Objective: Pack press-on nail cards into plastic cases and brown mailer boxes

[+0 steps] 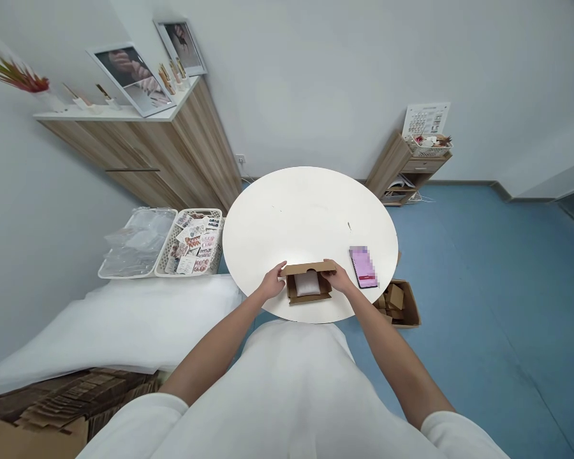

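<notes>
At the near edge of the round white table (306,210) stands a small brown cardboard box (294,299), its lid raised at the back. Inside it lies a white padded packet (308,284). My left hand (273,281) grips the left end of the lid between thumb and fingers. On the opposite end, my right hand (337,277) holds the lid's right corner, its fingers partly behind the cardboard. To the right of that hand, a smartphone (363,266) with a lit pink screen rests on the table.
Left of the table, a white basket (219,252) holds several carded items beside another basket (124,276) of clear bags. White sheet material (162,312) spreads below them. A carton (414,306) of small boxes sits on the floor at right. Cabinets (205,146) line the wall.
</notes>
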A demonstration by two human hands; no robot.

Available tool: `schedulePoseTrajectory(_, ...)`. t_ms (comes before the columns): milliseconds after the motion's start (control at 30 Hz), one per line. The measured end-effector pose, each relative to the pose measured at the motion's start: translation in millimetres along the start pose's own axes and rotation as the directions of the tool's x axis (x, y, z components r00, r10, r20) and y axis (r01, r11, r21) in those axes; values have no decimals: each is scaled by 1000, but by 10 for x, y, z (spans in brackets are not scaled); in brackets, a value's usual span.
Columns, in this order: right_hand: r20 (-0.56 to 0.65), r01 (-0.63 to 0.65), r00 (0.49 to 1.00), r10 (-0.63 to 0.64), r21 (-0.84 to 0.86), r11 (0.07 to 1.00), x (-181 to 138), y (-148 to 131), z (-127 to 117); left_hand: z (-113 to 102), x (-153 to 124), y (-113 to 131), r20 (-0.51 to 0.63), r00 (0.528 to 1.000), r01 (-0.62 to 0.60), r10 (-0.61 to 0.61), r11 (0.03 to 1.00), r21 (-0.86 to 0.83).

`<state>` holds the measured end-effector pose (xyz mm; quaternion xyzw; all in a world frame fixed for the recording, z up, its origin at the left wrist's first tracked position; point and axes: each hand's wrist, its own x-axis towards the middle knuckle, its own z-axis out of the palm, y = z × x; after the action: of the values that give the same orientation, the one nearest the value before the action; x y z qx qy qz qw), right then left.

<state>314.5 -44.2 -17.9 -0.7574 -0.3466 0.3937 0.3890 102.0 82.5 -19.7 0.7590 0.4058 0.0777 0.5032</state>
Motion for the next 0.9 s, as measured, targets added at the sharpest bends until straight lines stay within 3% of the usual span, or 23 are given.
schedulePoseTrajectory(100, 65, 22, 998, -25, 41, 999, -71, 123, -54, -52, -21, -40, 109, 994, 10, -1, 997, -83)
schedulePoseTrajectory(267, 170, 5, 985, -38, 192, 981, -241, 211, -191, -147, -57, -71, 239, 960, 212, -149, 941, -265)
schedulePoseTrajectory(467, 164, -53, 986, -16, 406, 912, -515, 30, -264, -94, -231, 1, 250, 943, 261, -218, 953, -155)
schedulePoseTrajectory(700, -38, -45, 998, 48, 76, 996, -561, -1, -38, 168, -377, 94, 269, 898, 424, -347, 844, -327)
schedulePoseTrajectory(900, -37, -63, 997, 66, 61, 996, -456, 192, 42, 276, -302, 66, 166, 958, 274, -233, 915, -296)
